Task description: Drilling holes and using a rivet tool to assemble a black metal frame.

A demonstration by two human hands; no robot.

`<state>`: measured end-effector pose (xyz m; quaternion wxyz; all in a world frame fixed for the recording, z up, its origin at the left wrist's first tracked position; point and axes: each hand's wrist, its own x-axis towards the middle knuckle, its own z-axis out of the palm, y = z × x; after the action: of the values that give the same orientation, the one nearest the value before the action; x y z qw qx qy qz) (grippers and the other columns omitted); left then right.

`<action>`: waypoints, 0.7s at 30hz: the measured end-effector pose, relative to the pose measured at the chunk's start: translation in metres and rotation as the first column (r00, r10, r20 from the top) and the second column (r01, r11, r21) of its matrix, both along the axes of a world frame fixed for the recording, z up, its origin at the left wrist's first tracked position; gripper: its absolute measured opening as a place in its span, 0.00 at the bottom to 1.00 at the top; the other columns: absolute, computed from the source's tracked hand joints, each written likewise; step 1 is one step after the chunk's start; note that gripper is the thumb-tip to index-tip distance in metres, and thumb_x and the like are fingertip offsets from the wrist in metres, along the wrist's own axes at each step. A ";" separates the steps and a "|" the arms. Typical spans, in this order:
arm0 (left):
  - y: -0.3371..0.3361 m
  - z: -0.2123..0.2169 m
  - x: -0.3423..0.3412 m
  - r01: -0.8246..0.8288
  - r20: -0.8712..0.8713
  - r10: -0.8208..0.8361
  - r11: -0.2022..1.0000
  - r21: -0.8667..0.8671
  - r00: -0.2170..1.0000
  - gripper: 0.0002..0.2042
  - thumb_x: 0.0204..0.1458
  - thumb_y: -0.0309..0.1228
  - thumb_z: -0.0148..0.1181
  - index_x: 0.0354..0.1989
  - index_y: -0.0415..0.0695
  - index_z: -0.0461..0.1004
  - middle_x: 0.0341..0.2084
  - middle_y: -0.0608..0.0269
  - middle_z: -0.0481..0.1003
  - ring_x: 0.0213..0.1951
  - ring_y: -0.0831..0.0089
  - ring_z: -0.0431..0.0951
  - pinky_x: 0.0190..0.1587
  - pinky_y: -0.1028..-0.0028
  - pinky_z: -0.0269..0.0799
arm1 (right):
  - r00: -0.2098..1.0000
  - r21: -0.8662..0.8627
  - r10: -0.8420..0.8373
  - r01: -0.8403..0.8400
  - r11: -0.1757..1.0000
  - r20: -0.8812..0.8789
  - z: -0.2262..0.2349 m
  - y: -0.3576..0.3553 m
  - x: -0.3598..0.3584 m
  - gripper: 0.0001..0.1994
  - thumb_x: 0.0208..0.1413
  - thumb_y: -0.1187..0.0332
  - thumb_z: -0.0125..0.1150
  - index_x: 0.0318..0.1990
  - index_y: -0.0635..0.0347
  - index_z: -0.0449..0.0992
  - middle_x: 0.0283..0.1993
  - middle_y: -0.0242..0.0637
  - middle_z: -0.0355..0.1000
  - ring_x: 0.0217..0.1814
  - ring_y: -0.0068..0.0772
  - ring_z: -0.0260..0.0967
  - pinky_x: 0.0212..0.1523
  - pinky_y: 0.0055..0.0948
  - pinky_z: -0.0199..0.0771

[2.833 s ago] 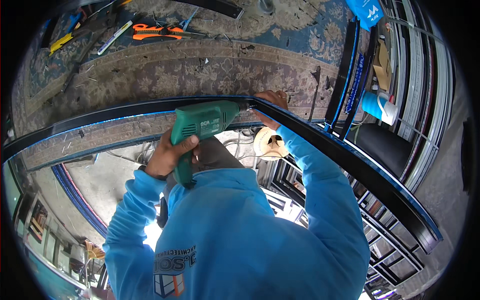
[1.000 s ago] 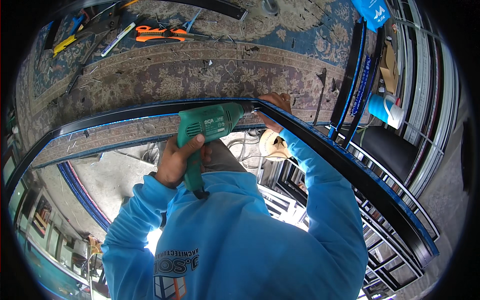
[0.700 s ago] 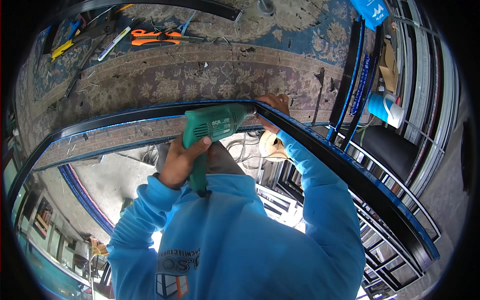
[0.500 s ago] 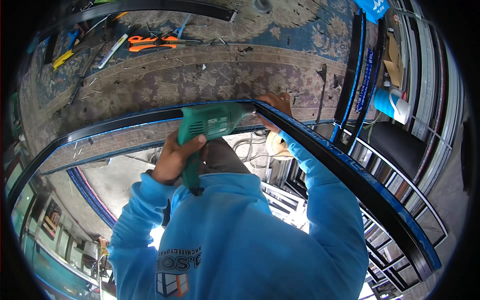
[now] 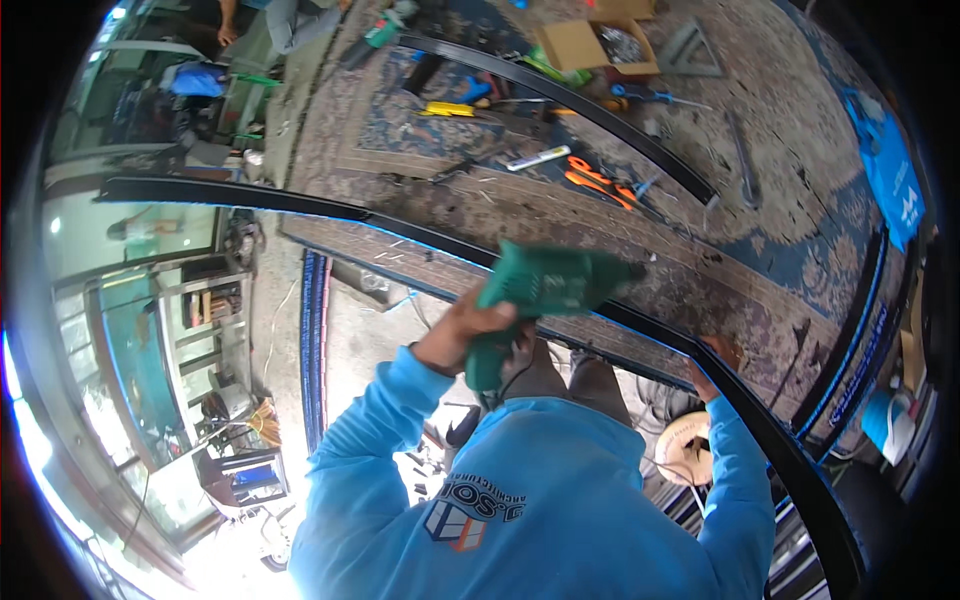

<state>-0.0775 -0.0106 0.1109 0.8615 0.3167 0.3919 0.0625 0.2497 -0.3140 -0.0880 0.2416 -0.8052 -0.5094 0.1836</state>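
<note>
Left hand [image 5: 462, 330] fingers wrapped tight on green drill [image 5: 540, 295] handle, drill lying along black frame [image 5: 640, 325]. Right hand [image 5: 715, 360] gripping frame corner. Open cardboard box [image 5: 585, 45] and orange pliers [image 5: 600, 182] lie beyond on carpet [image 5: 800, 230].

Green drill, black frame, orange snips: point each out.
green drill [image 5: 545, 285], head view, on its body.
black frame [image 5: 770, 440], head view, on its right rail.
orange snips [image 5: 600, 185], head view, on the handles.
</note>
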 end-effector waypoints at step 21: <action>0.273 -0.191 -0.070 0.683 -0.601 0.584 0.107 0.723 0.546 0.43 0.45 0.36 0.69 0.70 0.55 0.51 0.47 0.38 0.74 0.49 0.39 0.74 0.52 0.52 0.70 | 0.988 -0.110 -0.149 0.153 0.982 0.044 -0.007 -0.007 -0.009 0.18 0.40 0.60 0.74 0.41 0.45 0.76 0.42 0.30 0.76 0.48 0.38 0.74 0.54 0.46 0.61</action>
<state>-0.1479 0.2628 -0.0800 0.0988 0.8026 0.5780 0.1096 0.2407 -0.3209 -0.0945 0.1998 -0.8571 -0.4399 0.1790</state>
